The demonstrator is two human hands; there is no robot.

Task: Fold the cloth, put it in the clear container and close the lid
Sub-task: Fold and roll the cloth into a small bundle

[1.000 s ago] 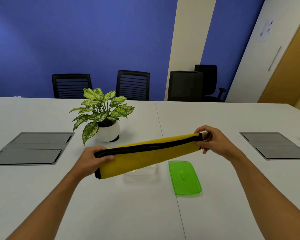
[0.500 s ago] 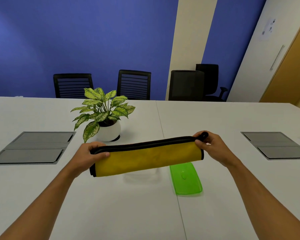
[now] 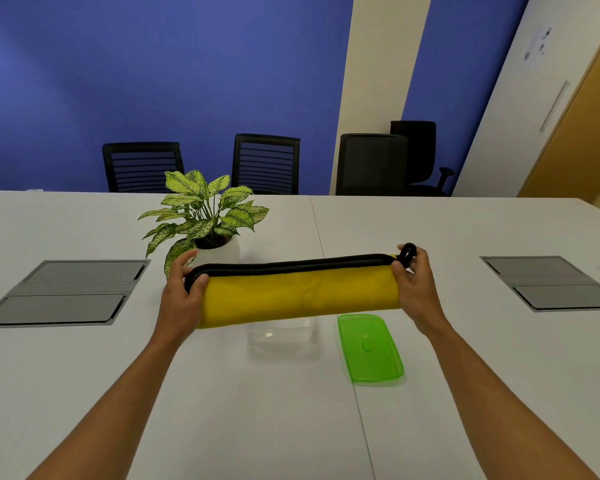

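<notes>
Now both hands grip a folded yellow cloth (image 3: 298, 292), left hand (image 3: 182, 299) and right hand (image 3: 417, 289) clamped on its ends, above the white table (image 3: 222, 410). Below sit the clear container (image 3: 281, 341) and green lid (image 3: 369, 348); a potted plant (image 3: 205, 213) stands toward the far edge, blue wall (image 3: 153, 81) behind.

A wide white worktop (image 3: 84, 393) fills the lower half of the view, with a thin seam running from its far edge toward the viewer. A potted plant (image 3: 205, 216) in a white pot stands near the middle, toward the far side. Closer, a clear container (image 3: 281, 339) sits open, and a green lid (image 3: 369, 348) lies flat just to its right, apart from it. Two grey recessed panels are set flush into the surface, one at the left (image 3: 66, 292) and one at the right (image 3: 548, 282).
</notes>
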